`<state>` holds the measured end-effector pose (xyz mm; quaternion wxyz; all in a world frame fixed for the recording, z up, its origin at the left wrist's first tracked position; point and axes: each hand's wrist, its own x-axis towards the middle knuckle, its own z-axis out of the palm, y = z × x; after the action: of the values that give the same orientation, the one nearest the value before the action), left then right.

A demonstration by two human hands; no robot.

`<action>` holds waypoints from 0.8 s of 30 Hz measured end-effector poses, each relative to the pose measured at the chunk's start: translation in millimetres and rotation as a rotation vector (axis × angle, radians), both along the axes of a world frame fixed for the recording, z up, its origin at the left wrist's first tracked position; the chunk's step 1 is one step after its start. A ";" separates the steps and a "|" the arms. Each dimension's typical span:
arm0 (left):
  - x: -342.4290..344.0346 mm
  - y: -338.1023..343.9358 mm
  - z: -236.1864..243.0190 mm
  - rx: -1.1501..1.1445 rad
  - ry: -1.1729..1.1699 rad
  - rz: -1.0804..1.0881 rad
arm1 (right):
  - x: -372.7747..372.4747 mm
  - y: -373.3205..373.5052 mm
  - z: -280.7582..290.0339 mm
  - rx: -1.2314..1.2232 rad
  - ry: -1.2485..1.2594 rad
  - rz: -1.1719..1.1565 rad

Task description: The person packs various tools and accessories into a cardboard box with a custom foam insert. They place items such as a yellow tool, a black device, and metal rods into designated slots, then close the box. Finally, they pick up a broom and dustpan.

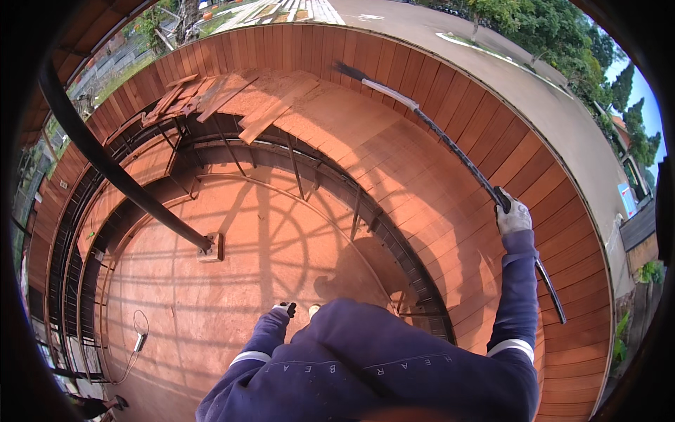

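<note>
My right hand [514,215], in a white and dark work glove, is closed round the black handle of a long broom [457,149]. The handle's butt end sticks out behind my forearm. Toward its far end the broom has a pale wrapped section and a tuft of dark bristles, which lies against the curved wooden backrest wall [436,81]. Beneath the broom runs a curved wooden bench [394,151] with sawdust-like reddish dust on it. My left hand [285,308], also gloved, hangs low in front of me with its fingers curled and no object visible in it.
Loose planks [278,109] lie on the far bench. A black slanting post [133,172] is bolted to the dusty floor [211,295]. Dark metal supports [295,165] stand along the bench's inner edge. A cord with a white device [139,342] lies at left; another person's leg [105,404] shows lower left.
</note>
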<state>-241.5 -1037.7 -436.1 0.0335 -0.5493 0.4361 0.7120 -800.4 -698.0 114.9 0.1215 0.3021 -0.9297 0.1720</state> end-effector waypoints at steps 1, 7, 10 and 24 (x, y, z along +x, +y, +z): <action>-9.9 3.3 -0.7 -0.052 -0.055 -0.090 | 12.3 33.6 3.2 0.006 0.003 -0.040; -49.7 10.4 18.9 -0.203 -0.321 -0.493 | 61.8 241.9 -9.0 -0.106 -0.181 -0.129; -66.6 5.3 30.1 -0.276 -0.343 -0.592 | 60.5 276.9 -34.8 -0.112 -0.183 -0.114; 22.3 2.9 13.5 -0.321 -0.221 -0.275 | -21.8 -118.0 -114.7 0.268 -0.111 0.063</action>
<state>-219.2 -1034.8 -422.6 0.0901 -0.5574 0.6080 0.5581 -822.2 -816.0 0.2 0.0231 0.3348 -0.9397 0.0665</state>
